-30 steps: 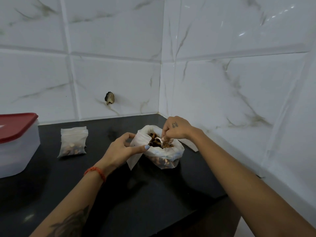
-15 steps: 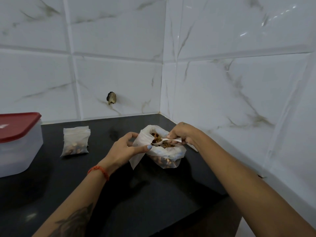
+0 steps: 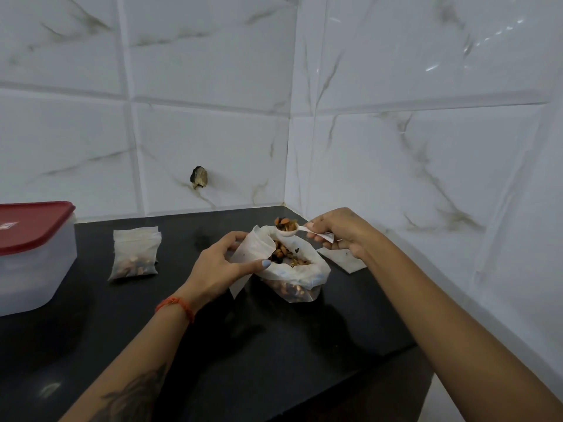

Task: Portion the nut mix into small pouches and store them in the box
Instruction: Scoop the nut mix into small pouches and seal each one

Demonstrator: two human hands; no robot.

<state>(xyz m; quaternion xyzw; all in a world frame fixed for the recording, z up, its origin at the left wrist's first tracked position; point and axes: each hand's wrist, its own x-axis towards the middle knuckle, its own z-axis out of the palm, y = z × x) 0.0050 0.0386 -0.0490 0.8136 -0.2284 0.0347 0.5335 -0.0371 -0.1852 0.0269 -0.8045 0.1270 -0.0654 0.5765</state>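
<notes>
A large clear bag of nut mix (image 3: 300,277) stands open on the black counter. My left hand (image 3: 219,264) holds a small empty pouch (image 3: 254,252) against the bag's left side, thumb and fingers pinching it. My right hand (image 3: 341,233) grips a white plastic spoon (image 3: 289,231) heaped with nuts, raised just above the bag's mouth. A filled small pouch (image 3: 135,254) lies flat to the left. The box (image 3: 33,257), translucent with a red lid on, sits at the far left edge.
Another flat empty pouch (image 3: 344,261) lies on the counter under my right wrist. White marble tile walls meet in a corner behind the bag. The black counter (image 3: 243,345) ends at a front edge near my right forearm.
My right hand has lifted the spoon out of the nut bag, now loaded with nuts and held above the opening. My left hand keeps its hold on the small pouch.
</notes>
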